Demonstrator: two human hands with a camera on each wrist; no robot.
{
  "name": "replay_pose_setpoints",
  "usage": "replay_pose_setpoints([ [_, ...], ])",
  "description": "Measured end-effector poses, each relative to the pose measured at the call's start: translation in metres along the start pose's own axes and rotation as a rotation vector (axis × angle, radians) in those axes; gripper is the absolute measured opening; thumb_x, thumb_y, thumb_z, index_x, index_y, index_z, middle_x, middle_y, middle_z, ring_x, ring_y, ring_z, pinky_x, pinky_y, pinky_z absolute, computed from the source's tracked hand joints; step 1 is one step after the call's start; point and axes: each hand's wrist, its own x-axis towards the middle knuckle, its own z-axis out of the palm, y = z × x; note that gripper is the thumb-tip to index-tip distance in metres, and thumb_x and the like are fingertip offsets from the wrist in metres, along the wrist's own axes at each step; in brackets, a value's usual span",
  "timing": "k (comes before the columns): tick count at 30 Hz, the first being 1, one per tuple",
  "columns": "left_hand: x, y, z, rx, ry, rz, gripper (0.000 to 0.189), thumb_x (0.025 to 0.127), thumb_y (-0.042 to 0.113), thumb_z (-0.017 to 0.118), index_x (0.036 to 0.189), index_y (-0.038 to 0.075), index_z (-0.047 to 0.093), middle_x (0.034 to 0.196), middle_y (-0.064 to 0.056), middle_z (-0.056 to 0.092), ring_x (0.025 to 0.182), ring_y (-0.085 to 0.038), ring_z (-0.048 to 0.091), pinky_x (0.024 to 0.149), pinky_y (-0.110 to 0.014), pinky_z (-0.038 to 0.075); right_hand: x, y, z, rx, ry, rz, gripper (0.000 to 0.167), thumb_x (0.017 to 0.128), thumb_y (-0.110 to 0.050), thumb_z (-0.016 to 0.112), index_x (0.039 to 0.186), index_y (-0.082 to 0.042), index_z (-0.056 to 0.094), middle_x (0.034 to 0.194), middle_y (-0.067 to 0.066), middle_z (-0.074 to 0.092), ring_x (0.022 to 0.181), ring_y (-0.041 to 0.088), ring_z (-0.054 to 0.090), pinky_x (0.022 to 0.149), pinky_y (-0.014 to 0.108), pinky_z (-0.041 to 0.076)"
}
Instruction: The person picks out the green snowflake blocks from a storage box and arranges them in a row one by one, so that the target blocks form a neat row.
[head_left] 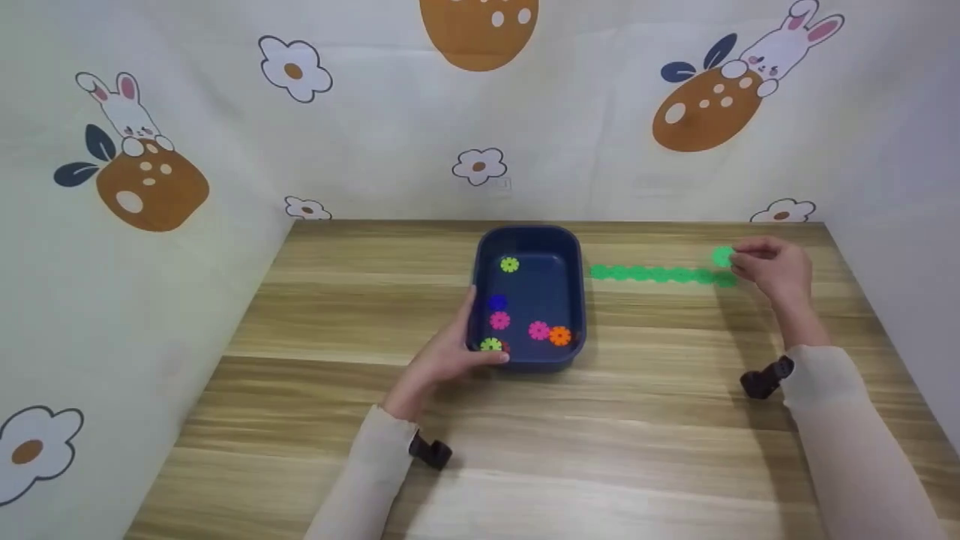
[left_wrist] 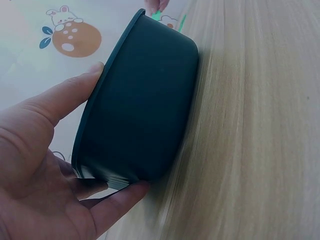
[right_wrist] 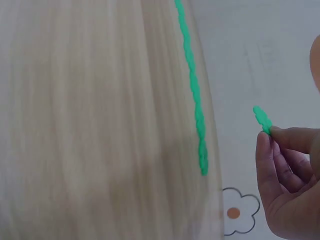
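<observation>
My left hand holds the near left corner of a dark blue plastic tub. In the left wrist view the thumb lies against the rim and the other fingers reach around the tub's side. Thumb and fingertips of my right hand pinch a green notched disc, seen nearly edge-on in the right wrist view. Just below it on the table lies a straight row of green discs, running from beside the tub toward the right hand. The held disc is apart from the row.
Inside the tub lie several loose discs: a yellow-green one, a blue one, pink ones and an orange one. The wooden table ends at a patterned cloth wall behind.
</observation>
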Motion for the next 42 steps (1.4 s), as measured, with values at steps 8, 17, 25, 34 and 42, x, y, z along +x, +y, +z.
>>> replay_pose_setpoints([
  [8,0.001,-0.002,0.000,-0.012,0.006,-0.020,0.121,0.077,0.021,0.087,0.162,0.020,0.000,0.169,-0.009,0.010,0.151,-0.031,0.024,0.126,-0.050,0.015,0.003,0.017,-0.015,-0.070,0.008,0.066,0.013,0.093,-0.009,0.068,0.106,-0.005,0.069,0.073,-0.022,0.063,0.070,-0.007,0.064,0.074,0.015,0.057],
  [17,0.001,0.000,-0.001,-0.004,0.005,-0.018,0.122,0.077,0.020,0.086,0.162,0.020,-0.001,0.170,-0.008,0.005,0.153,-0.030,0.018,0.126,-0.050,0.013,0.002,0.031,-0.027,-0.144,-0.002,0.144,0.032,0.096,-0.013,0.064,0.124,0.001,0.059,0.074,-0.025,0.058,0.075,-0.007,0.062,0.076,0.015,0.057],
  [25,0.001,0.000,-0.001,0.013,0.005,-0.018,0.122,0.077,0.022,0.086,0.162,0.018,-0.001,0.170,-0.008,0.005,0.153,-0.030,0.018,0.126,-0.050,0.014,0.011,0.036,-0.031,-0.186,-0.009,0.173,0.032,0.095,-0.006,0.063,0.124,0.007,0.060,0.065,-0.026,0.056,0.067,-0.010,0.061,0.073,0.015,0.058],
  [34,0.000,0.000,-0.001,0.013,0.000,-0.022,0.121,0.078,0.022,0.086,0.162,0.019,-0.001,0.170,-0.006,0.005,0.154,-0.027,0.016,0.127,-0.049,0.012,0.014,0.038,-0.027,-0.268,0.015,0.215,0.027,0.096,-0.009,0.062,0.120,0.004,0.064,0.066,-0.021,0.055,0.065,-0.007,0.059,0.068,0.014,0.057],
  [42,0.001,-0.002,0.002,0.009,-0.002,-0.001,0.121,0.078,0.022,0.086,0.162,0.020,-0.002,0.170,-0.008,0.006,0.154,-0.029,0.018,0.126,-0.050,0.014,0.008,0.038,-0.027,-0.389,0.024,0.181,0.034,0.097,-0.015,0.062,0.125,0.005,0.062,0.089,0.000,0.066,0.067,-0.005,0.056,0.063,0.013,0.054],
])
